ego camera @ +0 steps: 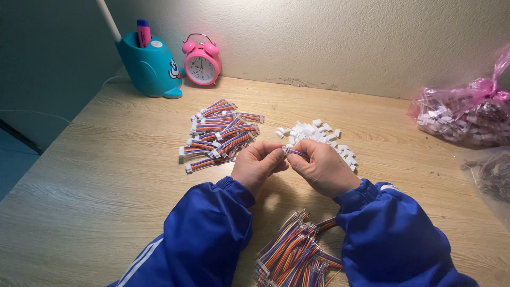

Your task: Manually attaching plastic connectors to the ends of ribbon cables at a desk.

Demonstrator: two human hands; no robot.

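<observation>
Both hands met over the wooden desk [79,175]. The left hand [256,165] had its fingers curled together, pinching one end of a short multicoloured ribbon cable [296,153]; the right hand [322,169] pinched the other end, thumb and forefinger pressed shut on it.

Risks, largest first. The clear pink bag of parts [461,114], well to the right of the right hand, sat close to the desk's far-right side; a sleeve sweep could probably drag it off. The heap of loose cables [295,254], between the forearms and just below the wrists, could be scattered by a sleeve. The finished cables [220,133], just beyond the left hand, and the white connector housings [313,135], just beyond the right hand, lay nearly touching, so they might mix. The pinch looked narrow; the cable could slip.

Hard to make out: whether a housing sat on the held cable, since fingers covered both ends. The heap was cut off by the lower edge. A dark bag at the right edge was unreadable.
</observation>
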